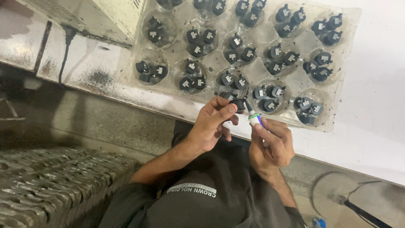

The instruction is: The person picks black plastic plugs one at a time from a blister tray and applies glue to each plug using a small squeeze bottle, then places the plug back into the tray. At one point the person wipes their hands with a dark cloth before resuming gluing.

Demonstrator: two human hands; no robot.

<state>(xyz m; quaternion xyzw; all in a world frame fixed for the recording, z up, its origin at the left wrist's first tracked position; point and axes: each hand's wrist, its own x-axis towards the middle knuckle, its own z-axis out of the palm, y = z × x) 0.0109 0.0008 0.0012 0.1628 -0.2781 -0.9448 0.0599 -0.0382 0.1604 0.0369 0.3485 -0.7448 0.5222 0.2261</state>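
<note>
Two hands meet just below the near edge of a clear plastic tray (346, 90). The left hand (209, 126) has its fingers (225, 110) clamped together on a small black plastic part (239, 104), thumb and forefinger pinching it from the side so that it sits at the tray's rim. The right hand (272, 145) has its fingers (270, 131) closed around a slim pen-like applicator (254, 118) with a white body, a green band and a blue section lower down; its pale tip points up and touches, or very nearly touches, the black part. Whether the tip actually makes contact is too small to tell. Both forearms rise from a dark grey shirt (202, 202) at the bottom of the view. Beyond the hands, the tray holds rows of round pockets, each with about three similar black parts (270, 93) bearing small white squares on top. The tray lies on a white desk (375, 135) whose near edge is worn and smudged with black. A grey-white housing (105, 17) stands on the desk at the upper left, overlapping the tray's corner, with a dark cable (65, 50) running down beside it. Below the desk edge lies a grey floor, a ridged metal grating (50, 185) at the lower left, and another black cable (363, 213) at the lower right.
</note>
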